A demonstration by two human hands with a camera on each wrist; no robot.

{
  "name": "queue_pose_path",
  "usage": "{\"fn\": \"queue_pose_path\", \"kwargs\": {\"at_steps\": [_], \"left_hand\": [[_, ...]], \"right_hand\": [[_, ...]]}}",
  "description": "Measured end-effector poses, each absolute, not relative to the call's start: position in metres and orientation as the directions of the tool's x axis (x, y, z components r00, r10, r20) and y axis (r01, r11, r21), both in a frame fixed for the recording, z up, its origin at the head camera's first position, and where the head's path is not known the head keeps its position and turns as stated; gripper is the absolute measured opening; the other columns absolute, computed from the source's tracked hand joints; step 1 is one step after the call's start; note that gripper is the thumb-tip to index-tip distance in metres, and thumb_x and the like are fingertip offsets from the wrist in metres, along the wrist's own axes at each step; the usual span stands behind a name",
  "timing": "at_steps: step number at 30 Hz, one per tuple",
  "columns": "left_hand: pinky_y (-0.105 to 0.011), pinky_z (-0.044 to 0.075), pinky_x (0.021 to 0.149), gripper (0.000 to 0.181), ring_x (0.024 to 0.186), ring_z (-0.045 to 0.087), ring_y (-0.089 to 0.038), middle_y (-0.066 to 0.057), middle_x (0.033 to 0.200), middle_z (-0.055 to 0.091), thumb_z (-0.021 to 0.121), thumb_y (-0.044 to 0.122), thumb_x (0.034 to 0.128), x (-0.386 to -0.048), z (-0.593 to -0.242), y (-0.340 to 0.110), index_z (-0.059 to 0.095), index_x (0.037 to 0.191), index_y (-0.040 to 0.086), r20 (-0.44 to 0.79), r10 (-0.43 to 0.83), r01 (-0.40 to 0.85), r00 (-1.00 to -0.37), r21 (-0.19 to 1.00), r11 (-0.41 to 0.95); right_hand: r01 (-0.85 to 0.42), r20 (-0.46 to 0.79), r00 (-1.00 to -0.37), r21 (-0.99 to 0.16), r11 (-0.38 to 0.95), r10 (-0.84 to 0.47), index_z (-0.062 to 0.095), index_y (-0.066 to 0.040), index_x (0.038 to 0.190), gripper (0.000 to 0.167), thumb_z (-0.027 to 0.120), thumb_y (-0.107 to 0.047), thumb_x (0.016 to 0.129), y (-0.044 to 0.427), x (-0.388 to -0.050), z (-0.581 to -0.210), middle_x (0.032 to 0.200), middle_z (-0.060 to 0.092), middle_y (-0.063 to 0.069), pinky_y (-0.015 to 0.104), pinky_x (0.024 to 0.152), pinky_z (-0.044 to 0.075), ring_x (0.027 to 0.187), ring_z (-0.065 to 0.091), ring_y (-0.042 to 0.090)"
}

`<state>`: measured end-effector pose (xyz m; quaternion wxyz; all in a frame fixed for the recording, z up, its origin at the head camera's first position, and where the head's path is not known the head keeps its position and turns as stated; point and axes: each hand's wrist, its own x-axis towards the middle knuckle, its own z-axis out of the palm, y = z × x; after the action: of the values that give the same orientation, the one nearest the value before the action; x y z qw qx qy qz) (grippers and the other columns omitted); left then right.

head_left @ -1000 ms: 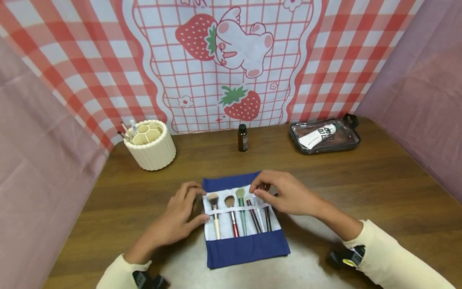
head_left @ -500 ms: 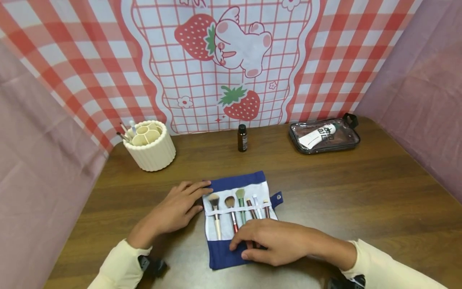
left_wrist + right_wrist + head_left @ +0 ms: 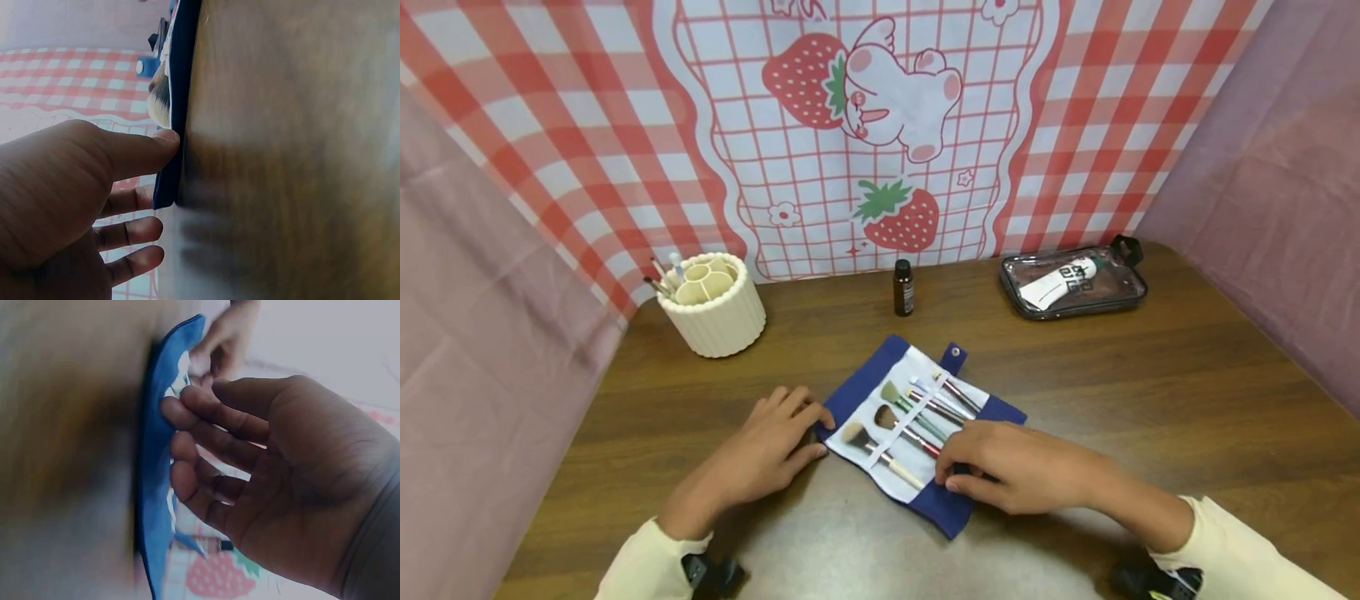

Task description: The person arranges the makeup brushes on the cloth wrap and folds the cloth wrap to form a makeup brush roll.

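Note:
A navy brush roll point(image 3: 867, 380) with a white lining lies unrolled and slanted on the table. Several makeup brushes sit under its white elastic strap point(image 3: 891, 443), among them a cream-handled brush point(image 3: 901, 472) and a green one point(image 3: 916, 410). My left hand point(image 3: 771, 437) touches the roll's left corner, thumb and index finger on either side of it. In the left wrist view, the thumb point(image 3: 140, 152) lies against the cloth edge. My right hand point(image 3: 1018, 468) rests its loosely bent fingertips on the navy flap nearest me, covering part of it and some handle ends.
At the back left stands a cream ribbed holder point(image 3: 715, 321) with a few thin brushes. A small dark bottle point(image 3: 903, 289) is at the back middle. To its right lies a clear black-edged pouch point(image 3: 1075, 283) with a white tube inside. A checked cloth point(image 3: 1075, 142) hangs behind.
The brush roll has turned counterclockwise, its snap tab swinging to the far side. My right hand came from the far end to the near flap. My left hand stays at the left edge.

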<state>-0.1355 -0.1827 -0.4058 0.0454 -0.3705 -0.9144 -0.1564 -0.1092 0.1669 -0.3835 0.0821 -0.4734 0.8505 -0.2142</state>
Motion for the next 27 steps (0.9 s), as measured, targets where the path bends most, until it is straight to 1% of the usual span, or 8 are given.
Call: {"fn": "queue_pose_path", "kwargs": {"at_steps": [3,6,8,11,14,18,23,27], "left_hand": [[-0.04,0.037,0.083,0.017,0.099,0.046,-0.017,0.004,0.107,0.054,0.073,0.026,0.0937,-0.131,-0.406,-0.178,0.065,0.107,0.019,0.204,0.674,0.703,-0.71,0.264,0.661],[-0.039,0.039,0.083,0.013,0.097,0.046,-0.014,0.006,0.103,0.055,0.073,0.023,0.0931,-0.125,-0.407,-0.171,0.065,0.102,0.018,0.219,0.692,0.724,-0.688,0.266,0.636],[-0.038,0.04,0.083,0.013,0.095,0.044,-0.013,0.006,0.102,0.054,0.074,0.022,0.0923,-0.121,-0.408,-0.165,0.064,0.099,0.018,0.236,0.712,0.75,-0.661,0.245,0.615],[-0.037,0.041,0.084,0.013,0.094,0.043,-0.014,0.004,0.103,0.051,0.074,0.021,0.0922,-0.116,-0.409,-0.157,0.062,0.096,0.018,0.253,0.747,0.788,-0.615,0.2,0.582],[-0.035,0.042,0.084,0.012,0.094,0.044,-0.014,0.003,0.103,0.049,0.072,0.02,0.0932,-0.112,-0.409,-0.149,0.06,0.095,0.018,0.261,0.768,0.811,-0.585,0.157,0.564],[-0.03,0.045,0.079,0.012,0.089,0.045,-0.011,0.007,0.098,0.049,0.069,0.02,0.0949,-0.108,-0.407,-0.144,0.058,0.094,0.02,0.256,0.76,0.802,-0.597,0.162,0.575],[-0.028,0.046,0.074,0.013,0.084,0.047,-0.008,0.011,0.091,0.052,0.07,0.014,0.0933,-0.108,-0.407,-0.141,0.058,0.093,0.019,0.272,0.691,0.742,-0.67,0.281,0.609],[-0.028,0.045,0.068,0.013,0.076,0.049,-0.007,0.012,0.084,0.054,0.07,0.011,0.093,-0.113,-0.407,-0.139,0.059,0.091,0.019,0.281,0.623,0.681,-0.73,0.372,0.63]], "right_hand": [[-0.77,0.076,-0.571,-0.394,0.502,-0.817,0.069,-0.021,0.111,0.016,0.058,-0.029,0.103,0.18,-0.115,-0.381,0.105,0.064,-0.018,0.035,0.09,0.049,0.1,0.058,0.005],[-0.757,0.082,-0.61,-0.354,0.549,-0.788,0.069,-0.018,0.112,0.018,0.059,-0.029,0.103,0.192,-0.12,-0.379,0.107,0.065,-0.014,0.038,0.09,0.05,0.101,0.058,0.009],[-0.735,0.062,-0.644,-0.328,0.594,-0.762,0.069,-0.018,0.113,0.02,0.06,-0.032,0.102,0.199,-0.123,-0.377,0.109,0.066,-0.012,0.042,0.092,0.05,0.106,0.06,0.013],[-0.697,0.017,-0.691,-0.282,0.659,-0.723,0.069,-0.022,0.117,0.027,0.062,-0.041,0.099,0.205,-0.125,-0.374,0.114,0.065,-0.011,0.041,0.087,0.052,0.107,0.059,0.014],[-0.686,-0.003,-0.71,-0.227,0.692,-0.704,0.068,-0.024,0.119,0.033,0.067,-0.047,0.095,0.209,-0.126,-0.373,0.117,0.064,-0.008,0.039,0.084,0.053,0.106,0.058,0.013],[-0.747,0.054,-0.658,-0.172,0.642,-0.751,0.068,-0.024,0.111,0.024,0.072,-0.039,0.093,0.21,-0.127,-0.376,0.116,0.065,-0.007,0.039,0.083,0.054,0.104,0.059,0.013],[-0.818,0.168,-0.574,-0.157,0.553,-0.801,0.068,-0.02,0.101,0.01,0.073,-0.019,0.093,0.212,-0.128,-0.381,0.109,0.065,-0.007,0.035,0.08,0.054,0.097,0.06,0.01],[-0.823,0.2,-0.567,-0.184,0.538,-0.799,0.066,-0.019,0.098,0.011,0.072,-0.011,0.092,0.212,-0.129,-0.384,0.098,0.058,-0.008,0.029,0.073,0.052,0.086,0.055,0.006]]}}
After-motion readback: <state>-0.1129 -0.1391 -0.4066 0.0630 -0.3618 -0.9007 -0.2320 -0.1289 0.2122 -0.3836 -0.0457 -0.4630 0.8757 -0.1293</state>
